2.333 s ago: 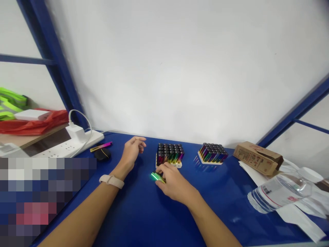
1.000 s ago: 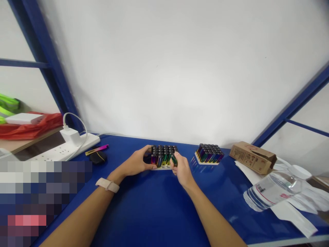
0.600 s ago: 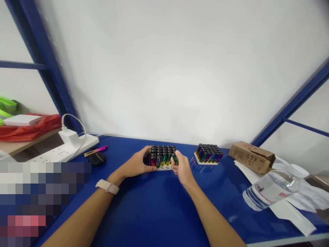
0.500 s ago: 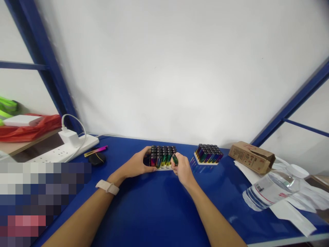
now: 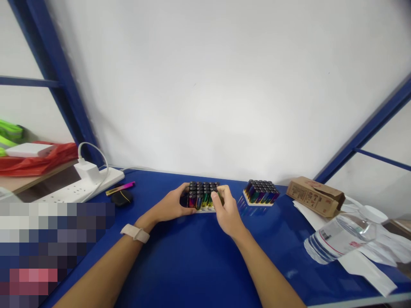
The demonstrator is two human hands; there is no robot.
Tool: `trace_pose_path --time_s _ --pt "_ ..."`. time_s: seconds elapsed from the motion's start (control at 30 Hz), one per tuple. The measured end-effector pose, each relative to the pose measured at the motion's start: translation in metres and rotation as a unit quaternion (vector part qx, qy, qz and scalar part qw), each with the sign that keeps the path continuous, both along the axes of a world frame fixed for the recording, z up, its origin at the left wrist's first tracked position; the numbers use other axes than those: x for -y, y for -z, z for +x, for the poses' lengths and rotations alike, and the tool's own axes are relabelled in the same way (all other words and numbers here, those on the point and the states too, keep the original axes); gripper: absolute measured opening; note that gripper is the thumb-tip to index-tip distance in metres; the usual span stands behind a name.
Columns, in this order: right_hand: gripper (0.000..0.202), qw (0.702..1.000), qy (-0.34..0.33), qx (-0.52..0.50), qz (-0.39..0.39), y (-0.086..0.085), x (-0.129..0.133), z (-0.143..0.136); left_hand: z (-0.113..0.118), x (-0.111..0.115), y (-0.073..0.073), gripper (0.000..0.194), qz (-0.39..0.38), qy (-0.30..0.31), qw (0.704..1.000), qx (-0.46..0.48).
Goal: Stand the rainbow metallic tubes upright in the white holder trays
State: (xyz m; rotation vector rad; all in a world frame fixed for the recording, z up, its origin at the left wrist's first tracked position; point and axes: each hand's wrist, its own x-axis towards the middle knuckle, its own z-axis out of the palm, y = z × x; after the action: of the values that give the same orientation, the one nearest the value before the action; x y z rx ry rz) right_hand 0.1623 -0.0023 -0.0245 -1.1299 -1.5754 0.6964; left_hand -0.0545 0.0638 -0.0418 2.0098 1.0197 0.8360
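A white tray [image 5: 202,209] packed with upright iridescent lighters stands on the blue table [image 5: 192,261], close to the wall. My left hand [image 5: 171,204] grips the tray's left side, and a pale band sits on that wrist. My right hand [image 5: 225,210] is at the tray's front right corner. Its fingers curl over the tops of the lighters there, around a green lighter [image 5: 219,196] that they mostly hide.
A second full tray of lighters [image 5: 260,192] stands to the right, then a cardboard box [image 5: 313,197], a lying water bottle [image 5: 340,240] and white papers. At the left are a loose pink lighter [image 5: 121,188], a black pouch [image 5: 122,197] and a power strip [image 5: 80,184].
My right hand lifted the green lighter off the table, brought it to the tray's front right corner, and now closes over that corner. My left hand came onto the tray's left side.
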Motion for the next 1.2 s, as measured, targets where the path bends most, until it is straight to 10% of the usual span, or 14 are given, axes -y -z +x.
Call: trace_pose_path --time_s 0.33,0.8,1.2 --pt "0.014 0.981 0.025 0.108 0.157 -0.002 0.000 -0.001 0.001 0.002 -0.003 0.076 -0.004 0.004 1.000 0.007" --pt "0.023 0.983 -0.025 0.135 0.117 0.010 -0.006 0.003 0.002 0.003 -0.004 0.077 0.002 0.012 1.000 0.000" --pt "0.019 0.970 0.179 0.093 0.134 0.000 -0.011 0.019 0.001 0.003 -0.004 0.082 -0.002 0.002 1.000 0.009"
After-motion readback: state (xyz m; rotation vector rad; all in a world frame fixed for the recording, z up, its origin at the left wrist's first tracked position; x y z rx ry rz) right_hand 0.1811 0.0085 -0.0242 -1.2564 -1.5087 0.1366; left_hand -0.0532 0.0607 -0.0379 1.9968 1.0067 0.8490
